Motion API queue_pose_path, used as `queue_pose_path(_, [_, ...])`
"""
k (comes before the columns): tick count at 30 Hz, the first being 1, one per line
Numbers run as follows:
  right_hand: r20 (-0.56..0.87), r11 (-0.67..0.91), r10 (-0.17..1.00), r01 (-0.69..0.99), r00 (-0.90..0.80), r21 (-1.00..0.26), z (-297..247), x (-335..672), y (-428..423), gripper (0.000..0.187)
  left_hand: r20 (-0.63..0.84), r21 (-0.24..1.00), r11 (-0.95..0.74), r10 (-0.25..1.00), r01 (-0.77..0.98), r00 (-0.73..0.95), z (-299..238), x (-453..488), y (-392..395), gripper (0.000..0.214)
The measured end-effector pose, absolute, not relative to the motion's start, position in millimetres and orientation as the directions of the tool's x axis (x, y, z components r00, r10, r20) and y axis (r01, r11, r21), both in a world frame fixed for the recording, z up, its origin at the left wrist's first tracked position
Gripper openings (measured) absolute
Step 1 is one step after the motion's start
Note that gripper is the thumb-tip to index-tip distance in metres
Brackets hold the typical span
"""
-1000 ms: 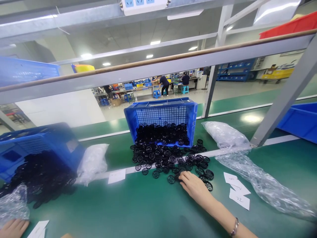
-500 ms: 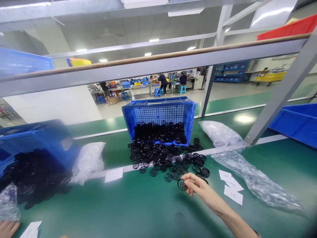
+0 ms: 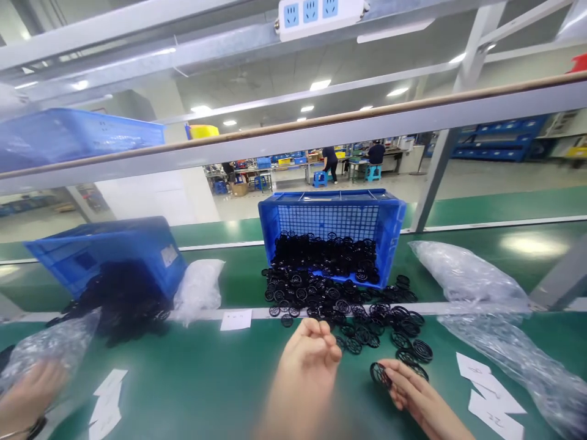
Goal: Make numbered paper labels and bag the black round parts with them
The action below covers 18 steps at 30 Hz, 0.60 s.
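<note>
My right hand pinches a black spoked ring by its edge, above the green table. In the middle of the view, my left hand is raised with its fingers curled in towards the thumb. What it holds, if anything, cannot be made out. Just beyond both hands lies a spread pile of black spoked rings. That pile spills from a blue crate tipped on its side with its open face towards me.
At left are a second tipped crate with dark parts, a white bag, and a co-worker's hand at a clear plastic bag. Paper slips and a filled plastic bag lie right. A shelf rail crosses above.
My left hand has come up from the bottom edge to the front of the pile. My right hand still holds the ring. The view has swung left.
</note>
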State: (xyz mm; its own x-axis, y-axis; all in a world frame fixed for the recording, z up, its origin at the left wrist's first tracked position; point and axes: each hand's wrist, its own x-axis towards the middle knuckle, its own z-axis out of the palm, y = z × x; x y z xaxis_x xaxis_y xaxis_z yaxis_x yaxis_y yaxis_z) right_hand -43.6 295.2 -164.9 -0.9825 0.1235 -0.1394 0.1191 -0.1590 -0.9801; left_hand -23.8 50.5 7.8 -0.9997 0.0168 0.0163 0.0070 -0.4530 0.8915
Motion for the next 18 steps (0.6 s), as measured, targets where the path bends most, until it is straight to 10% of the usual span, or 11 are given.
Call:
queue_pose_path(9, [-0.136, -0.135, 0.038, 0.13, -0.99, -0.982, -156.6, -42.2, 299.1, 0.046, -0.068, 0.678, -0.702, 0.235, -0.218, -0.97, -15.8, -33.4, 71.3, 0.03])
queue_pose_path(18, [-0.103, 0.042, -0.017, 0.102, -0.995, -0.994, -140.9, -21.7, 304.1, 0.038, -0.023, 0.984, -0.165, 0.265, -0.069, -0.964, -116.8, -59.9, 74.6, 0.025])
